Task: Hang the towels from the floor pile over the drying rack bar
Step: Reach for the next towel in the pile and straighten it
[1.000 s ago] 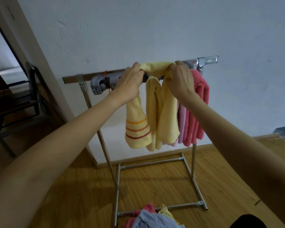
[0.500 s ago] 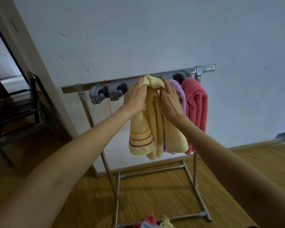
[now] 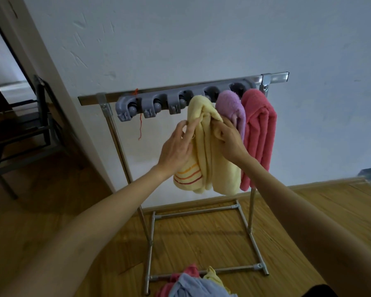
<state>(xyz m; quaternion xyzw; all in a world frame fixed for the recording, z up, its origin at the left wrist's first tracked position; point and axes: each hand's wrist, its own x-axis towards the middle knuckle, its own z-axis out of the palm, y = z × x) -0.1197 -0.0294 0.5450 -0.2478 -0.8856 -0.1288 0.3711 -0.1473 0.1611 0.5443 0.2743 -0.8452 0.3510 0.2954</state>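
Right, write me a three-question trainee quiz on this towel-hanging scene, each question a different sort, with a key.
1. True or false: the left hand and the right hand both touch the pale yellow striped towel hanging on the metal drying rack bar.
2. Which hangs farthest right on the bar? A) fluffy lilac towel B) coral-pink towel C) yellow towel
3. Fill in: the towels not yet hung lie in a floor pile by the rack's ____ rail.

Key: 1 true; 2 B; 3 bottom front.
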